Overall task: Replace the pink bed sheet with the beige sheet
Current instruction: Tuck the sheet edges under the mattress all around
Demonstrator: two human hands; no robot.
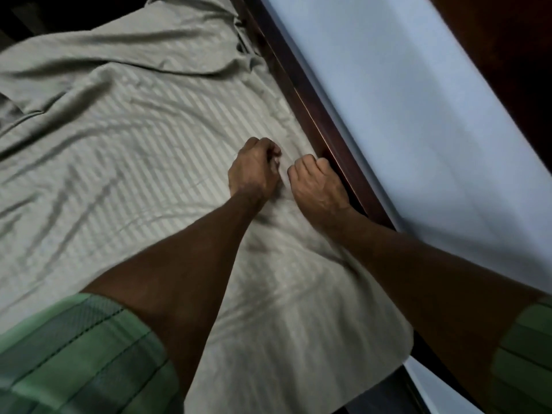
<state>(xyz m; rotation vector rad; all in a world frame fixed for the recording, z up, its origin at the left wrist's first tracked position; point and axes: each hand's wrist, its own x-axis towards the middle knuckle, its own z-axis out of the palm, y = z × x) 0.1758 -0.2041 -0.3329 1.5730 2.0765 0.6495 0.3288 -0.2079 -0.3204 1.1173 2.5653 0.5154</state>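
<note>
Left hand (254, 168): curled into a loose fist, knuckles up, fingertips tucked down against the beige sheet (125, 162); pinch of fabric under the fingers probable but not plainly visible. Positioned near the dark wooden bed frame (316, 115), one hand's place inward from it.

Right hand (316, 186): also curled, fingers bent downward at the sheet edge, directly against the bed frame. Fingertips hidden in the gap between sheet and frame; cannot tell whether cloth is gripped there.

Hands close together, a narrow strip of sheet between them, not touching each other.

Beige sheet: striped weave, spread over the bed, lying under and around both hands. Flat with shallow creases near the hands; heavily rumpled and folded farther up along the frame. Edge next to the frame runs alongside the right hand. Corner nearest the camera draped over the bed end, below the forearms.

Bed frame: runs diagonally from top centre to lower right, bordering the sheet on its right side.

Pale wall or panel (418, 115): beyond the frame, on the side away from the sheet.

Green checked sleeves (74, 354): visible at both lower corners, forearms bare from there to the hands.
</note>
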